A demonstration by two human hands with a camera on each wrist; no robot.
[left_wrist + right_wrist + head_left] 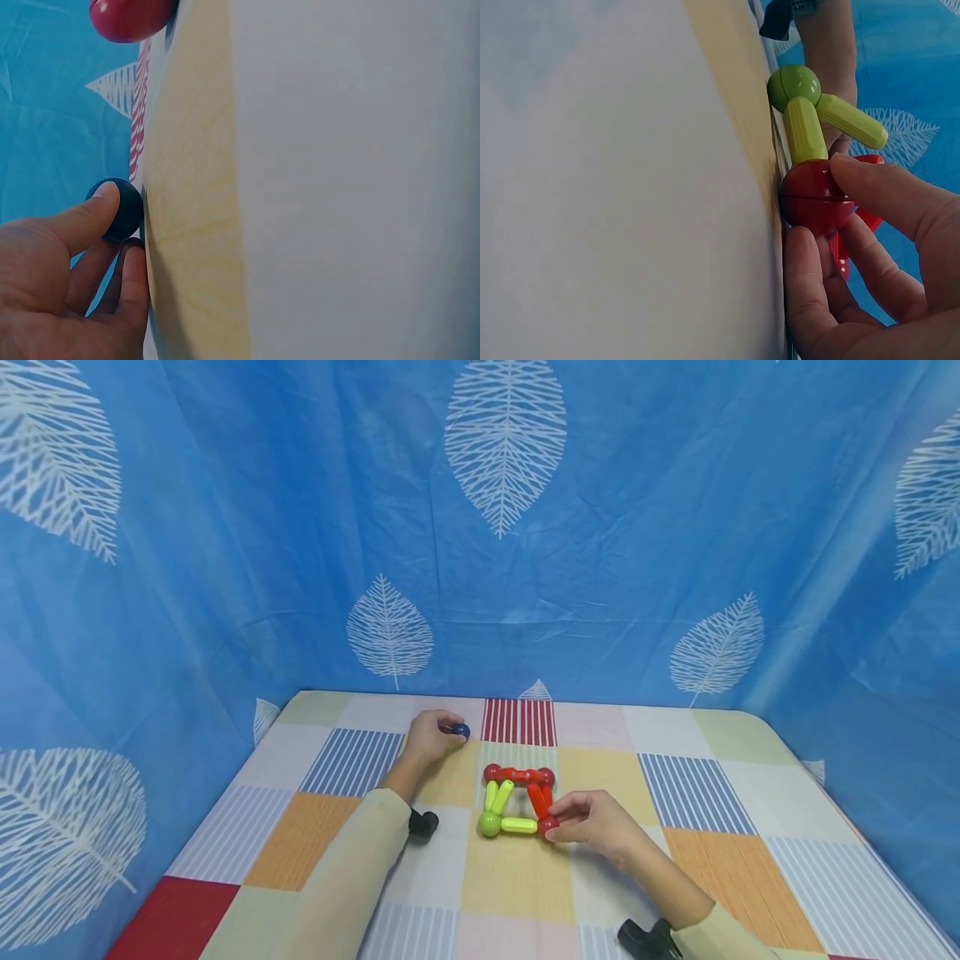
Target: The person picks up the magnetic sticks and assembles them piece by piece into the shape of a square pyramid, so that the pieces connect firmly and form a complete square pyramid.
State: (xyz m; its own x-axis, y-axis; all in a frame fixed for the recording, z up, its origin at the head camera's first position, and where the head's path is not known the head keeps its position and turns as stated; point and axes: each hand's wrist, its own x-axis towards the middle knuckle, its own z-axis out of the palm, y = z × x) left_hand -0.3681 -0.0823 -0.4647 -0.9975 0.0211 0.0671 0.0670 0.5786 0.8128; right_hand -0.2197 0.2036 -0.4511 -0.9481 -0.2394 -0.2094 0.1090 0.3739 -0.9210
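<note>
My left hand (433, 739) pinches a dark blue ball (126, 214) at the table's far side, thumb on top and fingers curled beneath. Nearer the middle lies a four-sided frame of balls and rods. Its near right corner is a red ball (814, 196), gripped between the thumb and fingers of my right hand (596, 827). A green ball (490, 823) forms the near left corner. Two more red balls stand at the far corners, joined by a red rod (517, 775). Yellow-green rods (518, 825) make the near and left sides; one extra yellow-green rod (855, 124) and one red rod (537, 800) slant upward.
A patchwork-patterned cloth (517, 885) covers the table. Blue curtains with white leaf prints (506, 443) enclose its back and sides. A black device (423, 824) is worn on the left wrist, another (647, 938) on the right.
</note>
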